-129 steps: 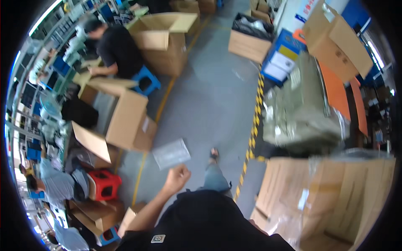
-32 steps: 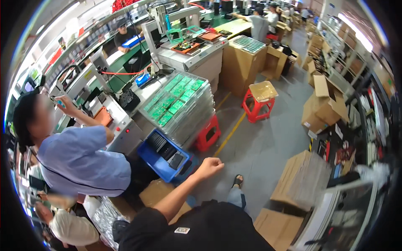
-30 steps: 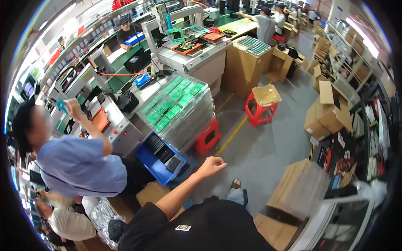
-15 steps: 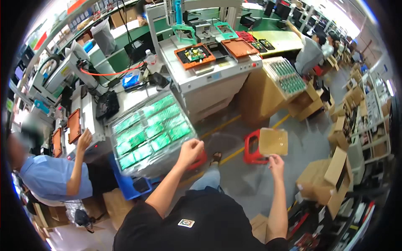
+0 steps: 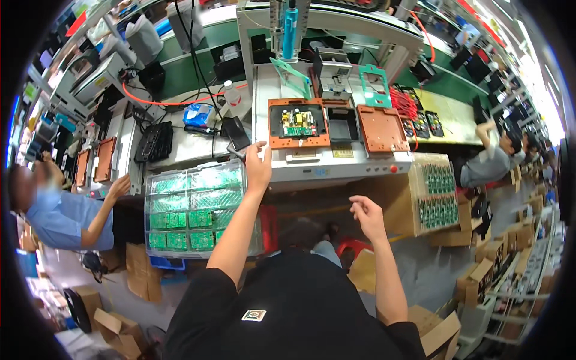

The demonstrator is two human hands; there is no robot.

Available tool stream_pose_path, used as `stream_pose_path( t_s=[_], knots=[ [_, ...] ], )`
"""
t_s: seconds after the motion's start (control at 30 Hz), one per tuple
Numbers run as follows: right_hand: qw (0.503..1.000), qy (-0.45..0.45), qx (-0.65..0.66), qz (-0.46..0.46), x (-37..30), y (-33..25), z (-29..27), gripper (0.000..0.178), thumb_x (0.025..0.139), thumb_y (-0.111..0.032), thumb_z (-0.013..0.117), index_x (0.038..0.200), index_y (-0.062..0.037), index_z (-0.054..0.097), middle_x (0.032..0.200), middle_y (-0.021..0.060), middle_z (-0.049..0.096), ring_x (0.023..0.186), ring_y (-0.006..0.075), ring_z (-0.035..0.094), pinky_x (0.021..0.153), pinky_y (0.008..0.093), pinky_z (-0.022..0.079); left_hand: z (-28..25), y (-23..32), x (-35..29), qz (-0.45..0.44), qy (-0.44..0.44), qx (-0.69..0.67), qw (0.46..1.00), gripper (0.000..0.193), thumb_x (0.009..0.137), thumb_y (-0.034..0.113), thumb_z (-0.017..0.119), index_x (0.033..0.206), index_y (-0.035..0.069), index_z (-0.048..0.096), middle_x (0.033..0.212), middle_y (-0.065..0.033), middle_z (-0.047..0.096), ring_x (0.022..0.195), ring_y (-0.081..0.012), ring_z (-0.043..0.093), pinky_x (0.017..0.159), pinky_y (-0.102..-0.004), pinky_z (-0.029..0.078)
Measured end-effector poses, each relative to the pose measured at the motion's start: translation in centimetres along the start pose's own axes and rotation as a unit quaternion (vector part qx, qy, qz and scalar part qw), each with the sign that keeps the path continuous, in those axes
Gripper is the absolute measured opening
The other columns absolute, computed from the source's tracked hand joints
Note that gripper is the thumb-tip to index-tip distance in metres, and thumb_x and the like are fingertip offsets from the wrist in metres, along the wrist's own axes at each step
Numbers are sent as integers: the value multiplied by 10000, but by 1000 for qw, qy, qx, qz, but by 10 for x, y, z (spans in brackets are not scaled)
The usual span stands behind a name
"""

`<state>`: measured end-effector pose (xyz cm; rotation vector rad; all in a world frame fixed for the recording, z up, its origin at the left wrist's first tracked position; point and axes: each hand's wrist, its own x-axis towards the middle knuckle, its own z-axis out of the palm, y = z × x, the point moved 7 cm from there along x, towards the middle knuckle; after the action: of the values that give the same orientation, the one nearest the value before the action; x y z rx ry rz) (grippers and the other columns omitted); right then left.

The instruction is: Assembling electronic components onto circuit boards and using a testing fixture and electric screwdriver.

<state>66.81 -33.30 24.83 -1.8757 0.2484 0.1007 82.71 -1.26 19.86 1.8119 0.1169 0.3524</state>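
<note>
My left hand (image 5: pixel 258 168) is stretched forward with its fingers apart, over the far right corner of a stack of clear trays (image 5: pixel 192 210) filled with green circuit boards. It holds nothing that I can see. Just beyond it lies a dark flat device (image 5: pixel 235 133) on the grey machine bench (image 5: pixel 336 169). My right hand (image 5: pixel 367 216) hangs open and empty in front of the bench's front panel, apart from everything. An orange fixture (image 5: pixel 298 123) with a green board sits on the bench top beyond my left hand.
A second orange fixture (image 5: pixel 382 128) lies further right. Another tray stack (image 5: pixel 435 192) stands on a cardboard box at right. A person in a blue shirt (image 5: pixel 51 217) sits at left, a hand (image 5: pixel 120 186) on a machine. A red stool (image 5: pixel 354 246) stands below me.
The view has swung toward the machine bench, which is now closer. My left hand has moved from the tray stack's near side to its far corner. My right hand has left the cardboard-topped stool.
</note>
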Motion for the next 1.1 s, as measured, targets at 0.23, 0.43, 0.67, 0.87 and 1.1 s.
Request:
stream_pose_path(
  t_s=[0.23,0.43,0.67,0.87,1.1],
  knots=[
    [965,4,-99,-242,91,-41,-6,123,894,-4,584,991,-7,660,770,68,607,660,130,571,604,239,449,-35,-64,-1,-137,159,34,977,315,980,237,486,1132,-27,565,1024,-154,606,975,-256,576,883,-352,438],
    [931,-8,-162,-327,125,-50,-25,155,850,43,570,960,-21,660,713,102,562,590,201,553,538,299,434,-96,-90,-47,-152,306,-47,939,305,983,221,470,1017,-40,624,983,-139,635,947,-245,584,875,-349,441],
    [944,-84,-125,-293,123,-35,8,167,825,35,599,943,-62,666,658,75,550,502,191,547,490,322,432,-131,-99,-87,-144,330,191,913,283,963,210,477,994,-15,647,962,-161,666,901,-313,618,817,-391,468],
    [947,-82,-148,-275,113,-34,8,158,805,20,619,919,-73,676,639,76,535,522,213,560,496,334,437,-133,-96,-98,-139,340,244,898,301,955,222,451,914,19,670,867,-190,664,818,-362,624,740,-419,466],
    [933,-87,-185,-297,101,-46,12,150,785,-2,625,896,-86,681,645,70,562,563,239,587,517,341,457,-142,-89,-105,-140,347,247,894,268,941,173,471,900,-8,664,807,-162,657,760,-299,622,712,-390,468]
  ],
)
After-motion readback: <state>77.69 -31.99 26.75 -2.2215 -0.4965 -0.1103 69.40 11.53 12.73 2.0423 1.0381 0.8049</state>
